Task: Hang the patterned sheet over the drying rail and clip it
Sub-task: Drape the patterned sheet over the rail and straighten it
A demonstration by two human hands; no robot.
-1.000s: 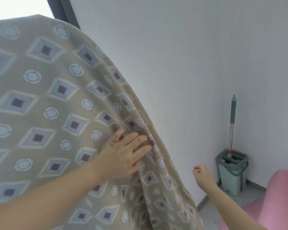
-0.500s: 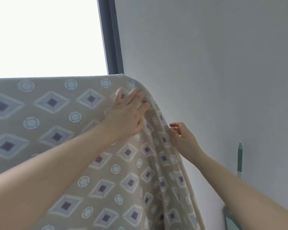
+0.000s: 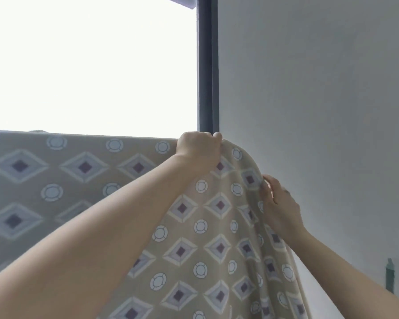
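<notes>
A beige patterned sheet (image 3: 83, 178) with grey diamonds and white circles hangs across the lower half of the view, its top fold running level below the window. The rail under that fold is hidden by the cloth. My left hand (image 3: 197, 150) grips the top fold at its right end, fingers curled over it. My right hand (image 3: 279, 203) holds the sheet's right edge a little lower, fingers behind the cloth. No clip is in sight.
A bright window (image 3: 90, 65) with a dark frame post (image 3: 207, 65) stands behind the sheet. A plain white wall (image 3: 320, 100) fills the right side. The green tip of a mop handle (image 3: 390, 275) shows low on the right.
My left hand went from lying flat on the cloth to gripping the top fold. My right hand rose from below to the sheet's right edge. The view tilted upward.
</notes>
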